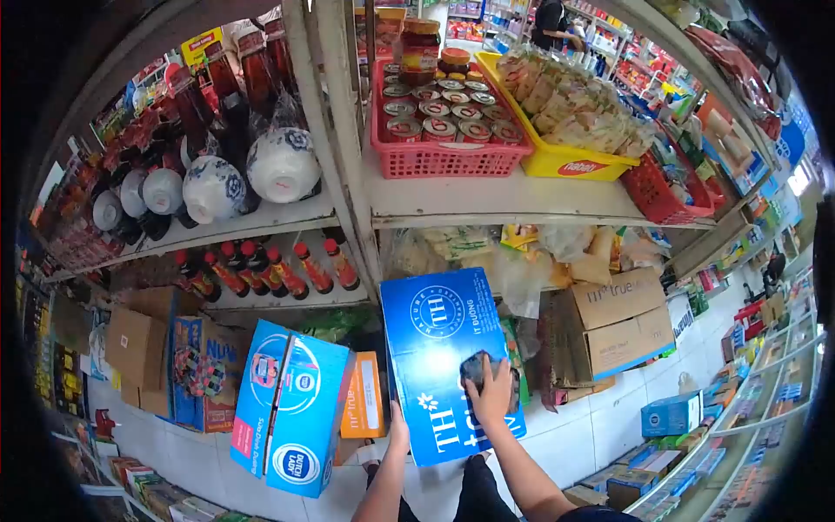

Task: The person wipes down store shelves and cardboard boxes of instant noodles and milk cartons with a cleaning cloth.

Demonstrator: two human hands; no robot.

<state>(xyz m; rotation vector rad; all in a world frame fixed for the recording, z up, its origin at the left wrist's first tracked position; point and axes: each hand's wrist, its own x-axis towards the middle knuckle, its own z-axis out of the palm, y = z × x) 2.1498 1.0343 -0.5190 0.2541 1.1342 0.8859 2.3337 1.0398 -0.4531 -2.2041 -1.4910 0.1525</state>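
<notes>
A large blue TH milk carton (409, 365) is in front of me, its printed side facing up. My left hand (397, 430) grips its left edge near the lower corner; most of its fingers are hidden by the carton. Over the carton's right part, my right hand (492, 390) is closed on a small black object (476, 367), whose kind I cannot make out. To the left is a blue Dutch Lady milk carton (291, 409), tilted. An orange carton (364, 396) lies between the two blue ones.
Above, a shelf holds a red basket of cans (452, 161), a yellow Nabati tray (557, 157) and another red basket (670, 187). Bowls (283, 165) and sauce bottles (278, 274) line the left shelves. Brown cartons (617, 313) stand at right. A person (550, 24) is far behind.
</notes>
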